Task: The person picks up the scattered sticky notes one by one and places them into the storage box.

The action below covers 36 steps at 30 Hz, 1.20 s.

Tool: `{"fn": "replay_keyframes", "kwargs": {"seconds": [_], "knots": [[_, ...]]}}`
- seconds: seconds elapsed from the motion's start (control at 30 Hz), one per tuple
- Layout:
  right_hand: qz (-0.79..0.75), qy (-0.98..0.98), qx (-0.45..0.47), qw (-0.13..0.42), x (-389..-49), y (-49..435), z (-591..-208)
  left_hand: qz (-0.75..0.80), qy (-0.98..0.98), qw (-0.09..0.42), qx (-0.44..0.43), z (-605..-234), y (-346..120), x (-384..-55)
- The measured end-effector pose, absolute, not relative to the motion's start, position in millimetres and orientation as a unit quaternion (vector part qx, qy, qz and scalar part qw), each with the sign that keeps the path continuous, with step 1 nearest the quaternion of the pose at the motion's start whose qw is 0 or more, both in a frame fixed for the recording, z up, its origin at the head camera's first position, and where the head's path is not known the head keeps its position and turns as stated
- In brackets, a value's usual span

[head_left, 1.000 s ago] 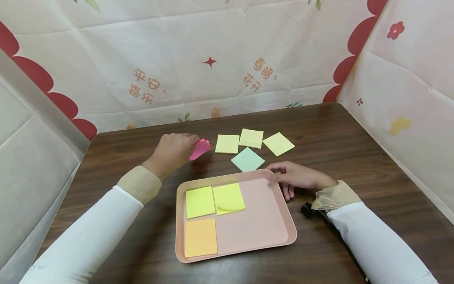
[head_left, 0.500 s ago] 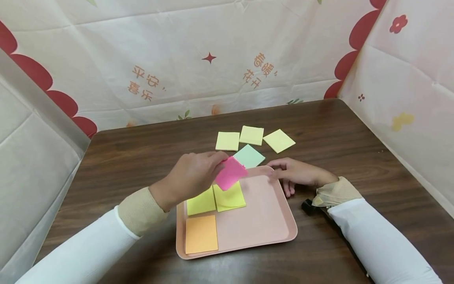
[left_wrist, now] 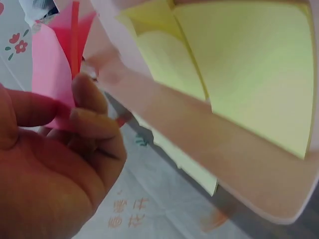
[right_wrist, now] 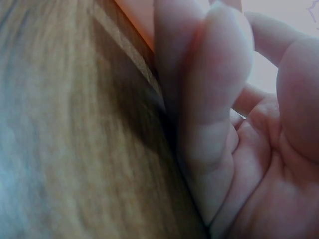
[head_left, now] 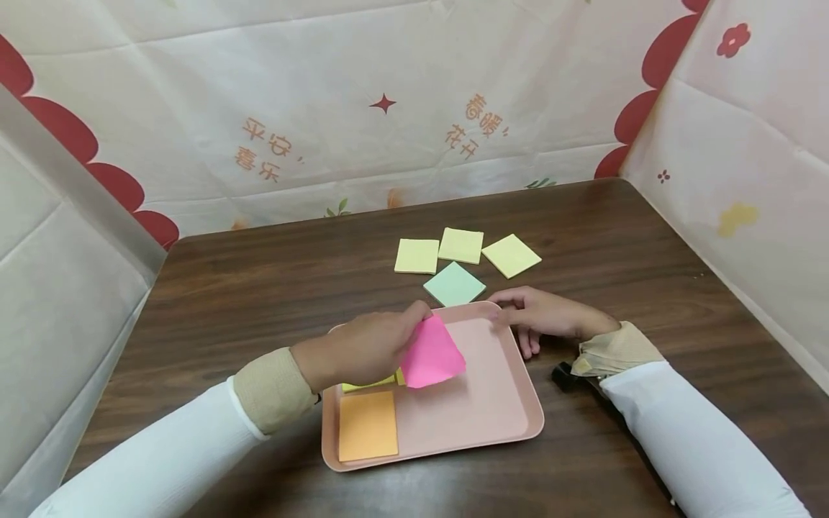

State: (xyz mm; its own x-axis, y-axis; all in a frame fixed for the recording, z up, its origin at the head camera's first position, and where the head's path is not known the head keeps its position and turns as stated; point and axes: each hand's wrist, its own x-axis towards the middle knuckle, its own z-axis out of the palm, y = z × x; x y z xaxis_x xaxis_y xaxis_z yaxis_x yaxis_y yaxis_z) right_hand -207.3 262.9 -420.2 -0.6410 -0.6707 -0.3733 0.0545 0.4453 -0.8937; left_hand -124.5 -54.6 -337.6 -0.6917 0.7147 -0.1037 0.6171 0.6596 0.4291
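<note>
My left hand [head_left: 365,349] pinches a pink sticky note pad [head_left: 435,354] between thumb and fingers, over the upper middle of the pink tray [head_left: 476,421]. In the left wrist view the pad's sheets [left_wrist: 50,64] fan apart. Beneath this hand, two yellow sticky note pads lie side by side in the tray, mostly covered in the head view; one yellow pad [left_wrist: 254,74] shows flat, and the other [left_wrist: 167,57] has a lifted sheet. An orange pad [head_left: 368,426] occupies the tray's near left corner. My right hand [head_left: 550,314] grips the tray's far right corner.
Behind the tray, a mint green pad [head_left: 455,284] lies close to its far rim. Three pale yellow pads [head_left: 417,256] rest farther back on the brown wooden table [head_left: 259,280]. Printed cloth [head_left: 382,65] hangs along the table's back edge. A black object [head_left: 565,375] shows by the right wrist.
My left hand has carried the pink pad from the table left of the pale yellow pads, rightward and nearer, to above the tray. The right hand stays at the tray's corner.
</note>
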Motion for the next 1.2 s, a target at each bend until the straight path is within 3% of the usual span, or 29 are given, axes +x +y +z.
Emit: {"fn": "replay_keyframes", "kwargs": {"seconds": [0.27,0.53,0.7,1.2], "knots": [[-0.49,0.762,-0.196,0.374,-206.7,263.2,-420.3,0.235,0.857,0.291,0.355,-350.6,-43.2,-120.6],[-0.498,0.755,-0.197,0.378,-206.0,263.1,-421.0,0.178,0.86,0.323,0.353,-360.0,-37.4,-112.0],[-0.495,0.756,-0.197,0.379,-206.5,263.3,-421.2,0.128,0.876,0.291,0.363,-363.6,-37.5,-108.6],[-0.495,0.757,-0.198,0.377,-206.3,261.9,-419.3,0.011,0.897,0.094,0.431,-367.3,-41.1,-101.7]]}}
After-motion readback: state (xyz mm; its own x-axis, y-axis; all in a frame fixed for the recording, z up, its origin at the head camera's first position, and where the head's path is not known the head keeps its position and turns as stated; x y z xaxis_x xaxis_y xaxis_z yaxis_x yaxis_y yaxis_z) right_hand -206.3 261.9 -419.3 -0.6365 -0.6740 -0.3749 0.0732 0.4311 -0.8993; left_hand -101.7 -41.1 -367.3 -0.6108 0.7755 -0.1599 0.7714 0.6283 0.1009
